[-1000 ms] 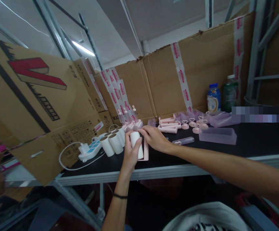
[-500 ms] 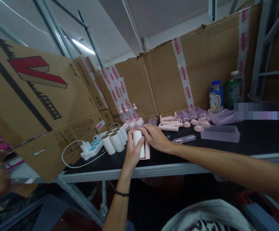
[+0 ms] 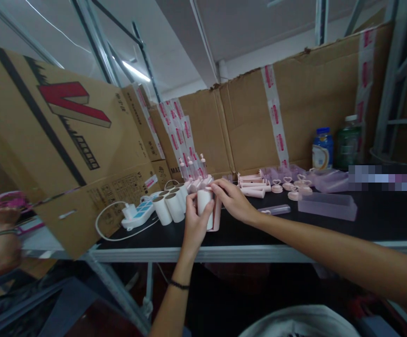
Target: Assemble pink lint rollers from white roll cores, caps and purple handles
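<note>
My left hand (image 3: 195, 229) is wrapped round a white cylinder (image 3: 204, 205) held upright above the table's front part. Beside and partly behind it is a pale pink casing (image 3: 217, 218), close against the cylinder. My right hand (image 3: 236, 203) has its fingertips pressed together at the top of the casing and cylinder; the exact contact is partly hidden. Several white tubes (image 3: 162, 211) with brown insides stand just left of my left hand. Past my hands are pink pieces with clear, pointed tops (image 3: 202, 164).
A white power strip (image 3: 141, 216) with a cable lies left. Pink tubes (image 3: 254, 192), heart-topped caps (image 3: 277, 187) and a translucent lilac tray (image 3: 328, 207) lie right. Two bottles (image 3: 323, 149) stand by the cardboard wall (image 3: 245, 121). Another person's hand (image 3: 5, 222) is at far left.
The camera view has shifted, so the scene sits slightly right and lower. My hands keep the white cylinder and pink casing together, and the casing looks a little more tilted.
</note>
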Demonstrator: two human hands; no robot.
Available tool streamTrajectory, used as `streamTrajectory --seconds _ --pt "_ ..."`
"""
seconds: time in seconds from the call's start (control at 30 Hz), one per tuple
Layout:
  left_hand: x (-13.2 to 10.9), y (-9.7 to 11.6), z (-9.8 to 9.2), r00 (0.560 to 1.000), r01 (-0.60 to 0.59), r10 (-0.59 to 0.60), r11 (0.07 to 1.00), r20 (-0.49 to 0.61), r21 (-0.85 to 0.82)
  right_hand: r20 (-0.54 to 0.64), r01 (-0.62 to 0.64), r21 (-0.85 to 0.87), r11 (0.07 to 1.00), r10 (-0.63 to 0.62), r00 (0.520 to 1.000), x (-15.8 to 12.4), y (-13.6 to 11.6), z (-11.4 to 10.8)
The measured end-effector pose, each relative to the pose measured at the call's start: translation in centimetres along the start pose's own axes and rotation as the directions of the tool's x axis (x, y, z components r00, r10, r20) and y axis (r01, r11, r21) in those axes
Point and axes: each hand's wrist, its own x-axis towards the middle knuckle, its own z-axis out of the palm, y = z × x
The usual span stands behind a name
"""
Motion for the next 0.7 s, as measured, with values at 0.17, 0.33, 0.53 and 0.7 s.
streamTrajectory --seconds 0.17,0.33,0.53,0.7 --pt "0.1 0.4 -0.1 0.997 -0.069 0.069 0.997 -0.022 -0.025 0.016 -0.113 0.179 0.977 0.112 0.994 0.1 0.8 0.1" --pt "0.2 0.7 -0.1 0.998 -0.061 0.059 0.995 -0.024 -0.078 0.111 -0.258 0.394 0.882 0.233 0.966 0.2 2.0 0.6" --pt "0.0 1.1 0.1 1.000 -0.023 0.024 0.990 0.006 -0.142 0.275 -0.397 0.565 0.724 0.289 0.917 -0.2 1.2 1.1" --pt "-0.3 0.8 0.2 0.996 0.028 -0.013 0.984 0.085 -0.178 0.322 -0.475 0.642 0.602 0.350 0.880 -0.7 0.8 1.5"
